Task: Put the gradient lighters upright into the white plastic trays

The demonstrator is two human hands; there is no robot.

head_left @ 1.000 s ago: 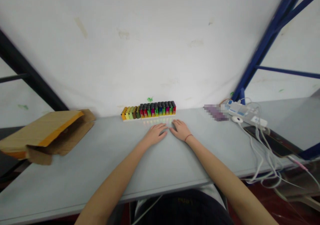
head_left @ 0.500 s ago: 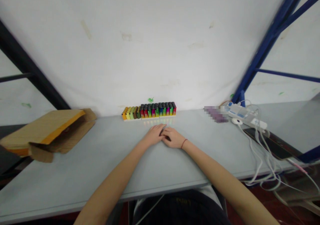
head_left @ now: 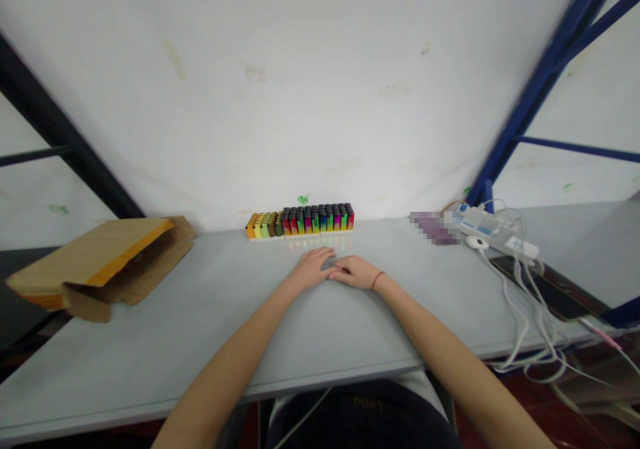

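Observation:
My left hand (head_left: 313, 268) lies palm down on the grey table, fingers stretched out and holding nothing. Beside it, my right hand (head_left: 357, 272) rests with its fingers curled in toward the thumb, its tips at the left thumb; I see nothing in it. A thin red cord circles the right wrist. Beyond both hands, against the wall, stand upright lighters in rows: a block of yellow, green and brown lighters (head_left: 265, 226) on the left, and black-topped multicoloured lighters (head_left: 319, 219) on the right. Neither hand touches them.
An open cardboard box (head_left: 100, 252) lies on its side at the left. On the right are a purple blurred item (head_left: 434, 228), a white power strip (head_left: 495, 230), a dark phone-like slab (head_left: 545, 289) and tangled white cables (head_left: 520, 316). Metal frames flank the table.
My right hand has slid slightly right, loosening its contact with my left hand and widening the gap between them. The left hand stays nearly in place. The lighters have not moved.

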